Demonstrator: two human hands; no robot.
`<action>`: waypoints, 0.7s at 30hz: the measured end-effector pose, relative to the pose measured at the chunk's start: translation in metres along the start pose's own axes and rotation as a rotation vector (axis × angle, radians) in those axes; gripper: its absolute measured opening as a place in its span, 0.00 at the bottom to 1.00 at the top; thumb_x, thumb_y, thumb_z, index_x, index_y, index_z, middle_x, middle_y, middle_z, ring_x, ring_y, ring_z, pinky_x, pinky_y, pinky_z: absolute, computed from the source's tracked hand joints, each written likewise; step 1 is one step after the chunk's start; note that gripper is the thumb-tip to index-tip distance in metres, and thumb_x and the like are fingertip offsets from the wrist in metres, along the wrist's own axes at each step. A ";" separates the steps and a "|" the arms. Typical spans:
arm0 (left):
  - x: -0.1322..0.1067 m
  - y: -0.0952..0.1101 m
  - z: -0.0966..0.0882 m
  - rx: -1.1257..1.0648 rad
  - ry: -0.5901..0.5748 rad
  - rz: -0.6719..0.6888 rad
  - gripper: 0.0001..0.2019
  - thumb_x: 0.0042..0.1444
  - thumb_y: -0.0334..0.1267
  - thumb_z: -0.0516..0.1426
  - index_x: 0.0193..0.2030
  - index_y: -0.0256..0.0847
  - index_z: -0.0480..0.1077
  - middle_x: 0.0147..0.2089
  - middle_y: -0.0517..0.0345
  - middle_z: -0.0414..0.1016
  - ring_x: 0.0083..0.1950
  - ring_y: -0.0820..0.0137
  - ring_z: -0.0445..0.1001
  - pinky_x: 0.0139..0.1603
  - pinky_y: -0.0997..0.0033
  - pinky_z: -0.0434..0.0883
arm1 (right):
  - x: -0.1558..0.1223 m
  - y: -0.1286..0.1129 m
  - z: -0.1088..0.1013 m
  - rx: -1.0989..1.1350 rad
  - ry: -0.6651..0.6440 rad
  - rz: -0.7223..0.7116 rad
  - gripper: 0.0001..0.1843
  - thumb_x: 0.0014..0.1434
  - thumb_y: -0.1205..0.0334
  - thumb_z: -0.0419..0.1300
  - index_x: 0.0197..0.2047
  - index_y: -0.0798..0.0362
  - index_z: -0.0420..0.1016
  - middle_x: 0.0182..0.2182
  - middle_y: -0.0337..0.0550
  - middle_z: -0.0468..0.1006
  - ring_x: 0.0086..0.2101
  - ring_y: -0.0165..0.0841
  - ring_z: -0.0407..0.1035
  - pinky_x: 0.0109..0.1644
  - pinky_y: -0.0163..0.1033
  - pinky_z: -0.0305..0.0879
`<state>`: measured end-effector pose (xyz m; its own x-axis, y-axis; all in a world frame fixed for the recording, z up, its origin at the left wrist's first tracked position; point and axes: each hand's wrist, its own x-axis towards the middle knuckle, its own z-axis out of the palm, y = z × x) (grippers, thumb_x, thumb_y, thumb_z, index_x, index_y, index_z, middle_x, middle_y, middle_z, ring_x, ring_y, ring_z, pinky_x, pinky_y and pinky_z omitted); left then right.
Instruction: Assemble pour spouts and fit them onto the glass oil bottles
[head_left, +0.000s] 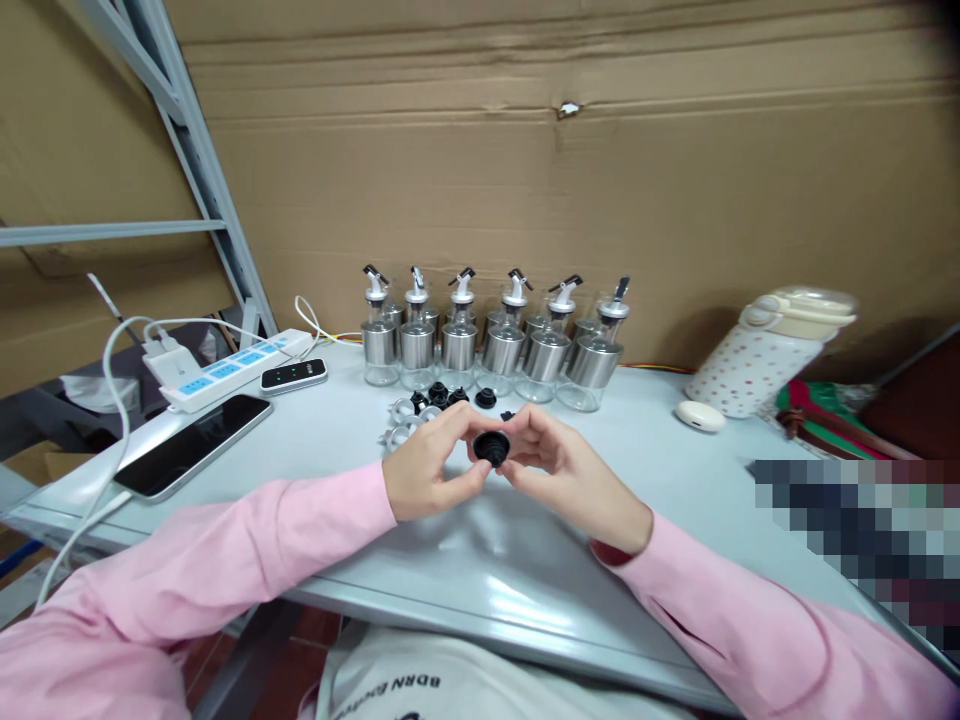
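Note:
Between my two hands, above the middle of the table, is a round black stopper with a stepped, ringed face turned toward me. My left hand pinches its left side with thumb and fingers. On the other side, the thumb and fingertips of my right hand grip the same piece. Just beyond my left hand lie several loose black stoppers and several silvery-white ring-shaped parts, partly hidden by that hand. Another black stopper sits right behind my fingers, and a small black piece shows beside my right fingertips.
Glass bottles with steel sleeves and pour spouts stand in rows at the back. To the left are a phone, a power strip with cables and a small black device. A dotted flask and a white case stand right.

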<state>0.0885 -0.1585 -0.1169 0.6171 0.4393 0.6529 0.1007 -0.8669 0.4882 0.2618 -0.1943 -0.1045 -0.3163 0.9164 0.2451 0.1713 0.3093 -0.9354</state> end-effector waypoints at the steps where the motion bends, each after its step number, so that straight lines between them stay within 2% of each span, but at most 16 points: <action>1: 0.000 0.001 0.000 0.003 0.004 0.004 0.13 0.50 0.31 0.50 0.44 0.36 0.62 0.36 0.55 0.64 0.35 0.71 0.64 0.38 0.70 0.66 | 0.000 0.000 0.000 -0.020 0.002 -0.010 0.10 0.46 0.66 0.59 0.31 0.52 0.59 0.29 0.39 0.72 0.30 0.30 0.68 0.36 0.38 0.65; 6: 0.000 0.000 0.001 0.002 -0.021 0.027 0.13 0.48 0.31 0.50 0.43 0.37 0.61 0.34 0.57 0.62 0.34 0.71 0.63 0.36 0.70 0.66 | -0.003 0.002 0.000 -0.139 0.018 -0.077 0.13 0.43 0.70 0.59 0.30 0.51 0.57 0.28 0.36 0.71 0.29 0.29 0.68 0.36 0.36 0.65; 10: 0.000 -0.004 0.001 0.011 -0.035 0.054 0.13 0.48 0.31 0.49 0.42 0.36 0.61 0.33 0.57 0.62 0.34 0.71 0.63 0.36 0.70 0.65 | -0.002 0.005 -0.001 -0.182 0.007 -0.068 0.12 0.44 0.70 0.58 0.30 0.51 0.57 0.26 0.35 0.71 0.28 0.29 0.68 0.36 0.37 0.65; 16: -0.002 -0.004 0.002 0.033 -0.037 0.010 0.12 0.46 0.31 0.49 0.40 0.38 0.59 0.34 0.57 0.62 0.34 0.71 0.63 0.36 0.70 0.65 | 0.000 0.009 -0.002 -0.164 -0.048 -0.067 0.12 0.46 0.69 0.56 0.36 0.52 0.59 0.29 0.38 0.72 0.30 0.29 0.67 0.39 0.39 0.67; 21: -0.004 -0.004 0.004 0.035 -0.018 -0.063 0.21 0.44 0.31 0.51 0.47 0.41 0.53 0.32 0.62 0.61 0.32 0.73 0.64 0.35 0.71 0.65 | 0.000 0.009 -0.002 -0.172 -0.058 -0.074 0.12 0.46 0.69 0.57 0.35 0.52 0.59 0.30 0.39 0.72 0.31 0.29 0.68 0.39 0.39 0.68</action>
<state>0.0886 -0.1578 -0.1237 0.6223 0.4894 0.6110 0.1670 -0.8455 0.5071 0.2651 -0.1913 -0.1124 -0.3864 0.8750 0.2916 0.3007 0.4184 -0.8571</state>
